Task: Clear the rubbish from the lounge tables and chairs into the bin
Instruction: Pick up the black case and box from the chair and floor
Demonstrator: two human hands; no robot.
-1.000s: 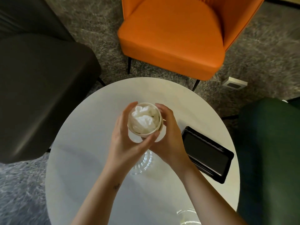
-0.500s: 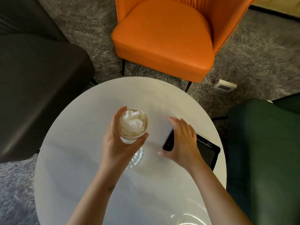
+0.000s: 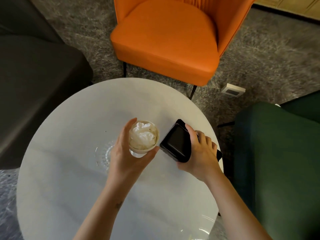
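Holding a paper cup (image 3: 149, 149) stuffed with crumpled tissue (image 3: 142, 135) in the left hand (image 3: 124, 158), curled round its wall, above the round white tabletop (image 3: 69, 170). Gripping a black tray (image 3: 176, 142) with the right hand (image 3: 199, 153), tilted up over the tabletop's right side, just beside the cup

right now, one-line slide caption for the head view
Left hand holds a tissue-stuffed cup; right hand grips a tilted black tray over a round white table.
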